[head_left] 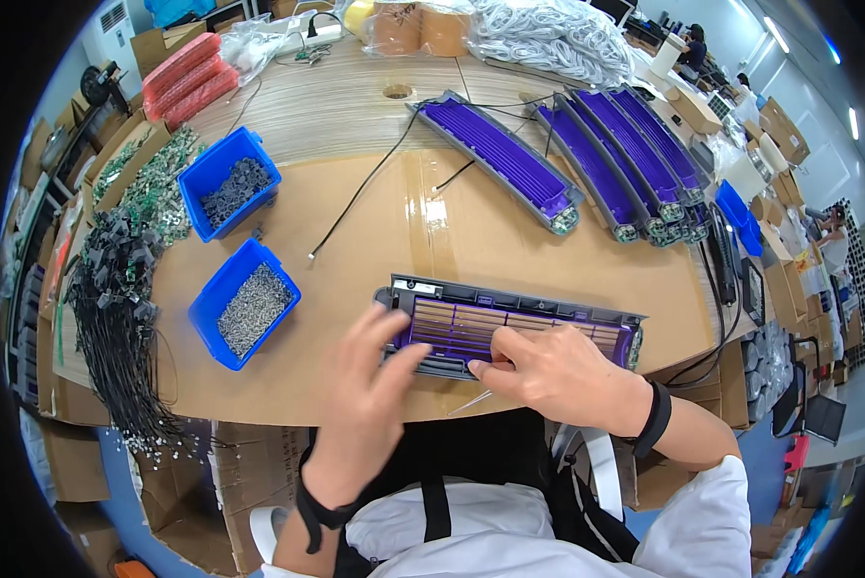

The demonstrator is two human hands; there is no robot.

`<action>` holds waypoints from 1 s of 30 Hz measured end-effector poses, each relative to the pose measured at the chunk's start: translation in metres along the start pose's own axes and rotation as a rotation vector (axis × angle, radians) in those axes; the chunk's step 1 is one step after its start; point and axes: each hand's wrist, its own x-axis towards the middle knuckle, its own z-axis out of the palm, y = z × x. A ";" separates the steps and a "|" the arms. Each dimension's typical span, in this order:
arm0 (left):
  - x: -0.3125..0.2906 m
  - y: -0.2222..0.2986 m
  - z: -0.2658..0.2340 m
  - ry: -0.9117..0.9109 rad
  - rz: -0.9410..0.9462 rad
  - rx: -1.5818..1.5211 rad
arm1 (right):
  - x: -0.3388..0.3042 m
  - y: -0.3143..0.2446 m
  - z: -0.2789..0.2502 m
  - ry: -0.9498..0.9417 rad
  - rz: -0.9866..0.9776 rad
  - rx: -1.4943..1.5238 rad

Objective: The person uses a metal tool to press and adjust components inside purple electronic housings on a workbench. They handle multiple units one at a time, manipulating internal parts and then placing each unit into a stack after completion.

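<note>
Before me on the cardboard lies a long grey plastic housing (509,287) with a purple slatted inside. My right hand (558,371) rests on its middle and near edge, fingers curled and thumb pressed in; whatever sits between the fingertips is hidden. A thin, pale pointed piece (471,403) sticks out below that hand, its kind unclear. Over the housing's left end hovers my left hand (360,405), smeared by motion, with fingers apart and nothing seen in them. Two blue bins stand to the left, one with small dark grey parts (235,193), one with small metal screws (256,310).
Similar purple-and-grey housings (495,154) lie at the back right, trailing black cables. At the left are a bundle of black wires (114,328) and a heap of green circuit boards (162,183). Red bubble-wrapped packs (189,79) and white cord (548,43) sit at the back.
</note>
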 end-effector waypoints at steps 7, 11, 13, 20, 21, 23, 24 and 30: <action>0.002 0.009 0.033 0.053 0.037 -0.129 | -0.007 0.008 -0.006 0.039 0.038 0.016; 0.003 0.010 0.036 0.097 0.032 -0.118 | -0.023 0.022 -0.016 0.003 0.033 0.116; 0.002 0.009 0.037 0.090 0.044 -0.108 | -0.029 0.026 -0.014 -0.010 0.047 0.139; 0.003 0.015 0.038 0.104 0.045 0.012 | -0.034 0.026 -0.009 0.011 0.096 0.114; 0.004 0.017 0.038 0.117 0.037 0.041 | -0.033 0.025 -0.009 0.010 0.107 0.107; 0.009 0.029 0.038 0.123 0.062 0.047 | -0.033 0.024 -0.008 0.007 0.128 0.092; 0.011 0.035 0.039 0.130 0.070 0.052 | -0.032 0.024 -0.007 0.018 0.124 0.098; 0.007 0.036 0.061 0.053 0.065 -0.136 | -0.039 0.024 -0.011 -0.004 0.127 0.069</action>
